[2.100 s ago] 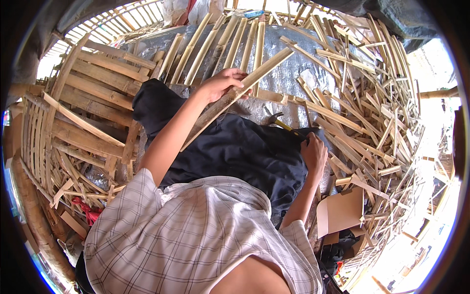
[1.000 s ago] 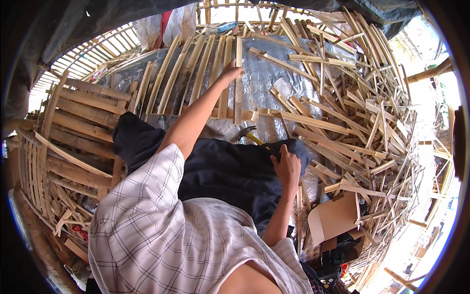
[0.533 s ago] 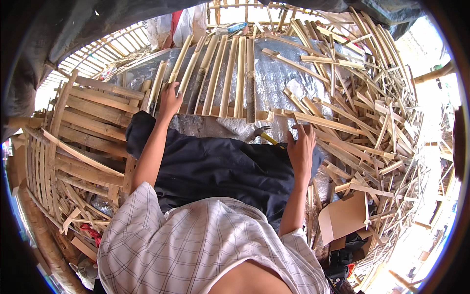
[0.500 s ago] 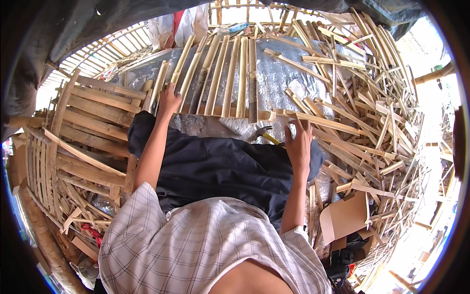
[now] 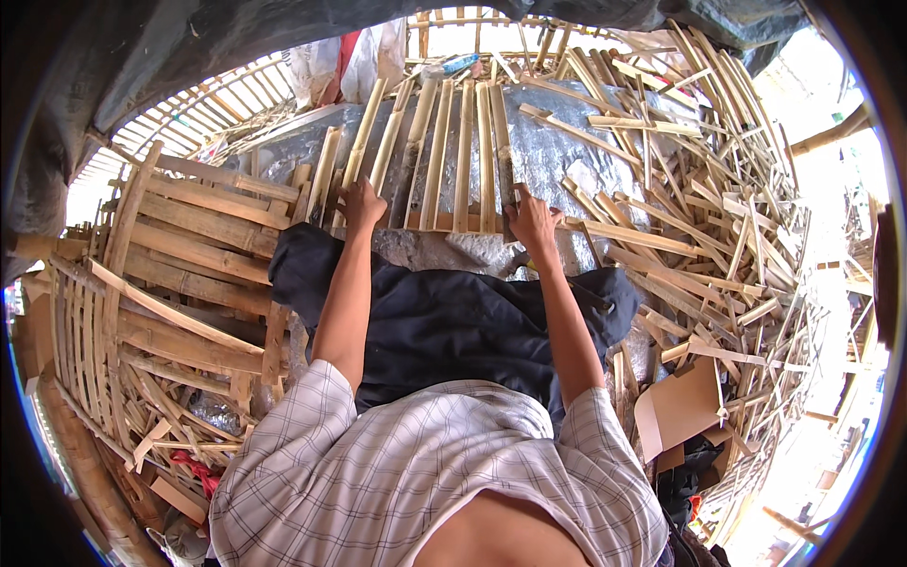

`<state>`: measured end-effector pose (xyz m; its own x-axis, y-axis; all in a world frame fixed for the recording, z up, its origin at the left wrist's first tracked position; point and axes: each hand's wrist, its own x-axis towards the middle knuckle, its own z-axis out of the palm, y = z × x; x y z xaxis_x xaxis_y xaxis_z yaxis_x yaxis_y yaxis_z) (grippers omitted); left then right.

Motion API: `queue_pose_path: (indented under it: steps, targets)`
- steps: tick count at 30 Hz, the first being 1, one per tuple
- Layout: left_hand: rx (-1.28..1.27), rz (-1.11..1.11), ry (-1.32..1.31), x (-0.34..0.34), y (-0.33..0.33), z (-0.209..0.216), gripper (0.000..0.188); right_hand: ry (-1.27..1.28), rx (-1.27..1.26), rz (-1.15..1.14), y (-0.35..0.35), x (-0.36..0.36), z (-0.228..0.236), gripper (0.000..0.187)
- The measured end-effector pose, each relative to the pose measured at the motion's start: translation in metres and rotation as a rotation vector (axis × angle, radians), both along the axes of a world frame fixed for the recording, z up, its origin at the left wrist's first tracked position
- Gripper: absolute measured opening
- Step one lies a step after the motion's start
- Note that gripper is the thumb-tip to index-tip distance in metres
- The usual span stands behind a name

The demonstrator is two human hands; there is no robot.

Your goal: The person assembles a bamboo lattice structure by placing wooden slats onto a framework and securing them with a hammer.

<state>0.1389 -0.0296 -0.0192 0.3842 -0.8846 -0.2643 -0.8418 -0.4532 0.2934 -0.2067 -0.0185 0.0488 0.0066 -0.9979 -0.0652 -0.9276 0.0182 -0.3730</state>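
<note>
Several split bamboo slats (image 5: 438, 156) lie side by side, pointing away from me, their near ends along a bamboo crosspiece (image 5: 459, 224). My left hand (image 5: 363, 204) is closed around the near end of a slat (image 5: 362, 137) toward the left of the row. At the right end of the row, my right hand (image 5: 535, 227) grips the near end of a dark-edged slat (image 5: 502, 142). Its fingertips are partly hidden against the bamboo. A hammer (image 5: 522, 272) lies just below my right hand, mostly covered by the hand and the dark cloth over my lap.
A bamboo slatted panel (image 5: 194, 248) stands at my left. Loose bamboo offcuts (image 5: 723, 222) are heaped on the right, with a cardboard box (image 5: 678, 408) nearer me. Silvery sheeting (image 5: 572, 137) lies under the slats. Dark cloth (image 5: 444, 317) covers my lap.
My right hand has moved left and taken hold of the rightmost slat's end. My left hand has shifted to the right along the row. The view has turned slightly.
</note>
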Motion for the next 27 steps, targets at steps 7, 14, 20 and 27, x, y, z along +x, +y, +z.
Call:
queue_pose_path:
  steps: [7, 14, 20, 27]
  targets:
    - [-0.027, 0.007, 0.021, -0.002, 0.002, 0.002, 0.069, -0.035, -0.164, -0.095, 0.001, 0.004, -0.008, 0.012]
    - [-0.038, 0.017, 0.043, -0.003, 0.001, 0.005, 0.068, -0.048, -0.32, -0.195, 0.001, 0.007, -0.018, 0.006]
    - [-0.073, 0.022, 0.016, -0.011, 0.004, 0.013, 0.063, -0.048, -0.378, -0.239, -0.001, 0.006, -0.025, 0.005]
    - [-0.092, 0.004, -0.023, -0.007, 0.004, 0.006, 0.058, -0.032, -0.178, -0.216, -0.006, 0.003, -0.019, 0.011]
